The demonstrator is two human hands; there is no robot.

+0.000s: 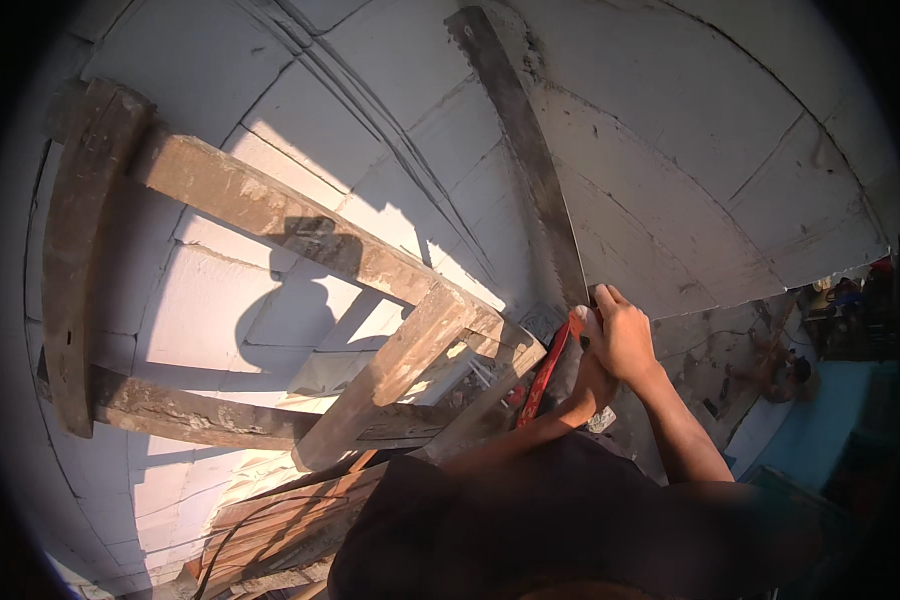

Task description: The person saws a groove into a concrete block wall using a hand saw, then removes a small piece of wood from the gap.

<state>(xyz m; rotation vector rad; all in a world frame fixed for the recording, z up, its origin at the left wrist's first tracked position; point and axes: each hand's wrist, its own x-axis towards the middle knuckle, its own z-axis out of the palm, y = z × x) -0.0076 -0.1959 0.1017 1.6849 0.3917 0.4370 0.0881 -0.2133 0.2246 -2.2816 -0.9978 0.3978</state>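
Note:
A long handsaw points up along the pale block wall; its dark, dusty blade (520, 130) shows coarse teeth on the left edge near the tip. Its red handle (546, 385) slants down at the base of the blade. My right hand (622, 338) is closed around the saw's handle end, fingers curled. Just below it, my left hand (592, 380) presses in at the same handle, closed and partly covered by the right. Exactly how the left fingers wrap is hidden.
A rough wooden ladder-like frame (260, 195) stands at the left against the block wall (210, 285), with a shadow on it. Thin cables (390, 125) run down the wall. Stacked planks (270, 525) lie lower left. Another person (785, 375) is at the far right.

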